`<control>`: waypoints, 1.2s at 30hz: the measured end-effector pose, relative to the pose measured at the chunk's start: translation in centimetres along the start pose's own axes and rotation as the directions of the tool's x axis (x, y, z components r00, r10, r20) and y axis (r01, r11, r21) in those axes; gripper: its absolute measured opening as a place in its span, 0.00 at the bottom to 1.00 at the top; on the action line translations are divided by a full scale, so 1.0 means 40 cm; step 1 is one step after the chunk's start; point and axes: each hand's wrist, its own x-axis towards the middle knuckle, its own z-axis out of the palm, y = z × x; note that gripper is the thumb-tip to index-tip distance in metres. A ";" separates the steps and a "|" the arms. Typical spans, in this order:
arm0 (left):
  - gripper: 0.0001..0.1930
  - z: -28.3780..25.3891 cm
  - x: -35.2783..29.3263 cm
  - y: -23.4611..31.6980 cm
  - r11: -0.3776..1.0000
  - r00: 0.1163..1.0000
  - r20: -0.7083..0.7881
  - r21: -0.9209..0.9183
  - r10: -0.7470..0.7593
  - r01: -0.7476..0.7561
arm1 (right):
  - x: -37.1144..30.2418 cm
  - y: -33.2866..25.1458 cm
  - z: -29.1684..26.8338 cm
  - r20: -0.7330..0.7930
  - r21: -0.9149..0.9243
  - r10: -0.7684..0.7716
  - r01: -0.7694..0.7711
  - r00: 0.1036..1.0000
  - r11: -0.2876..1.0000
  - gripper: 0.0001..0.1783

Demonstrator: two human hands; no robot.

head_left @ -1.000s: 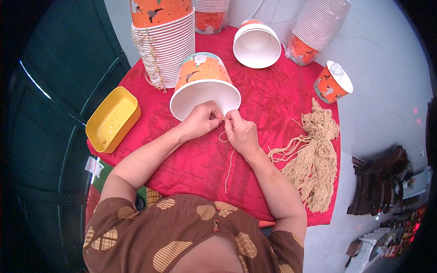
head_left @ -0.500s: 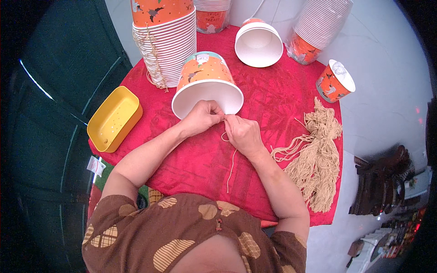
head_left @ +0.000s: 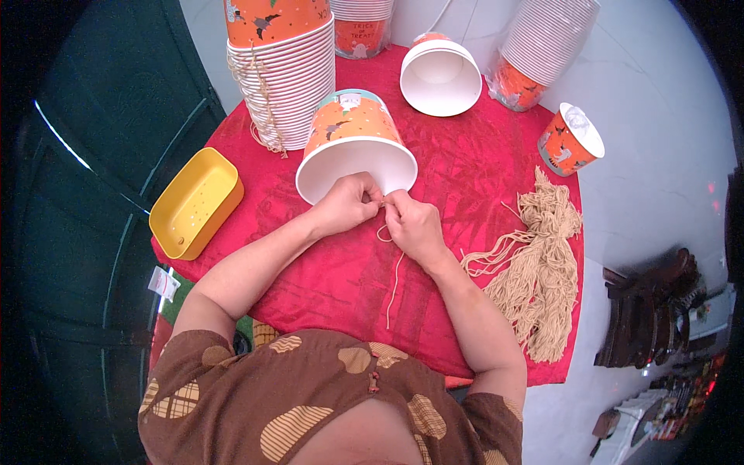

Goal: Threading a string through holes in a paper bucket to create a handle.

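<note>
An orange paper bucket [head_left: 350,136] with bat and ghost pictures lies on its side, its white mouth turned toward me. At the near rim my left hand [head_left: 349,204] pinches a tan string, fingers closed. My right hand [head_left: 413,225] pinches the same string close beside it, its fingertips almost touching the left ones. From there the string [head_left: 394,288] loops and hangs down over the red cloth. Whether it passes through the bucket's rim is hidden by my fingers.
A bundle of tan strings [head_left: 546,271] lies at the right. A yellow plastic tray [head_left: 167,226] with small bits stands left. Behind are a tall stack of buckets [head_left: 291,93], a tipped bucket [head_left: 440,79], a wrapped stack [head_left: 542,54] and a smaller orange cup [head_left: 564,143]. Red cloth [head_left: 325,291] covers the table.
Both hands stay at the rim, pinching the string, with the right fingers shifted slightly. The bucket has moved a touch to the right.
</note>
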 end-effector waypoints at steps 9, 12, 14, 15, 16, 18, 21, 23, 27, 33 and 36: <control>0.04 -0.001 -0.009 0.022 0.984 0.995 -0.045 0.158 0.086 -0.078 | 0.013 0.024 -0.004 0.172 0.128 0.200 -0.223 0.964 0.966 0.08; 0.05 0.001 -0.012 0.025 0.979 0.995 -0.054 0.192 0.084 -0.072 | 0.015 0.026 -0.006 0.196 0.154 0.230 -0.262 0.953 0.953 0.08; 0.06 -0.001 -0.010 0.026 0.977 0.993 -0.032 0.181 0.116 -0.108 | 0.014 0.023 -0.004 0.181 0.181 0.243 -0.275 0.953 0.944 0.08; 0.06 -0.002 -0.009 0.023 0.977 0.993 -0.032 0.182 0.115 -0.108 | 0.015 0.020 -0.004 0.180 0.182 0.243 -0.275 0.953 0.944 0.08; 0.06 -0.002 -0.008 0.018 0.979 0.992 -0.019 0.168 0.122 -0.117 | 0.016 0.016 -0.005 0.181 0.174 0.267 -0.298 0.947 0.938 0.08; 0.07 -0.002 -0.008 0.015 0.980 0.992 -0.005 0.154 0.128 -0.126 | 0.017 0.009 -0.006 0.182 0.167 0.292 -0.322 0.939 0.932 0.08; 0.06 -0.002 -0.009 0.017 0.988 0.994 0.007 0.108 0.110 -0.110 | 0.015 0.004 -0.005 0.151 0.188 0.306 -0.331 0.940 0.925 0.08; 0.05 0.002 -0.006 0.020 0.986 0.995 0.000 0.130 0.103 -0.103 | 0.013 0.004 -0.003 0.129 0.150 0.297 -0.314 0.946 0.937 0.08; 0.05 0.006 -0.002 0.006 0.986 0.994 -0.033 0.133 0.101 -0.096 | 0.012 0.002 -0.001 0.115 0.142 0.282 -0.297 0.952 0.944 0.07; 0.04 0.000 0.000 0.007 0.988 0.996 -0.057 0.143 0.065 -0.056 | 0.007 -0.002 -0.014 0.105 0.183 0.243 -0.259 0.964 0.948 0.06; 0.05 -0.003 -0.001 0.012 0.990 0.998 -0.044 0.135 0.054 -0.048 | 0.002 0.000 -0.030 0.119 0.169 0.232 -0.250 0.965 0.953 0.05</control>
